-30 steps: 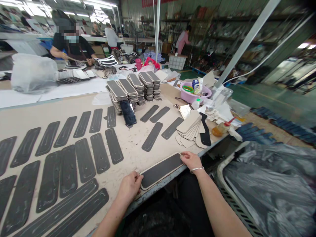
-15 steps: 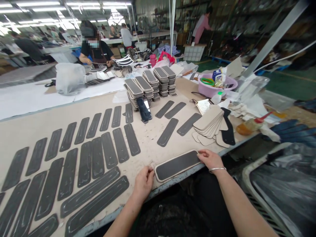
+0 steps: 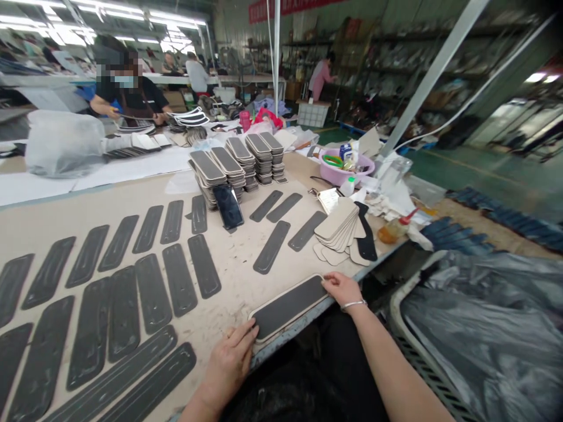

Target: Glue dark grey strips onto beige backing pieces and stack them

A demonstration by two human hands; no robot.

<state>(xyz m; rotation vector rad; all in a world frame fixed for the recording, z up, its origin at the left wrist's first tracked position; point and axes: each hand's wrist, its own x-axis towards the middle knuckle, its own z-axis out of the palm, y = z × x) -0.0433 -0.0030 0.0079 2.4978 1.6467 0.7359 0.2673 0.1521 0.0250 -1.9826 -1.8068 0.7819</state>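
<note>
The left hand [image 3: 232, 356] touches a long, dark-grey, cream-edged rounded panel [image 3: 288, 309], grip unclear; the right hand [image 3: 343, 289] pinches its far end. A red banner [image 3: 260, 11] bears blurred lettering.

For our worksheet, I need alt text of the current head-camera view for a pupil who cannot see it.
A person's left hand and right hand touch opposite ends of a dark, pale-edged strip at the near edge of a workbench. Dark strips lie in rows to the left; farther back, a phone sits by stacks of pale-edged pieces.
</note>
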